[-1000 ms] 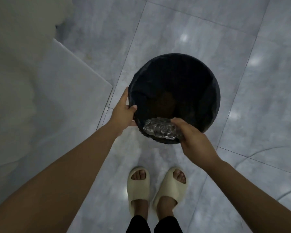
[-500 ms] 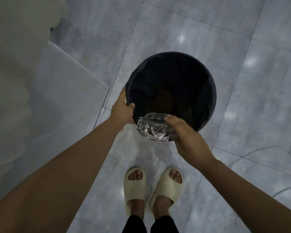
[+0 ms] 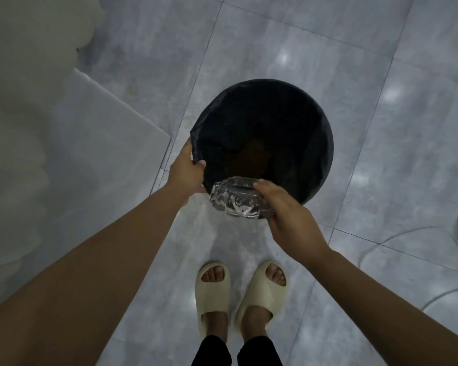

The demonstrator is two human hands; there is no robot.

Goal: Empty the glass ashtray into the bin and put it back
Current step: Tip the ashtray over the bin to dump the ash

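Right hand point(image 3: 286, 215) grips the glass ashtray point(image 3: 236, 200) by its near edge, tipped over the bin's point(image 3: 325, 143) near rim — left hand point(image 3: 187, 171) pinches the black liner at the rim to steady it. To do this well: hold the tilt over the dark opening, give a small shake, keep the glass off the rim — whether ash remains, I can't tell

The ashtray point(image 3: 236, 200) was clear, faceted glass, glinting; the bin point(image 3: 320, 143) wore a thin black plastic liner, faintly sheened; the floor tiles point(image 3: 328, 62) were glossy grey stone; the slippers point(image 3: 213, 294) were matt cream foam.
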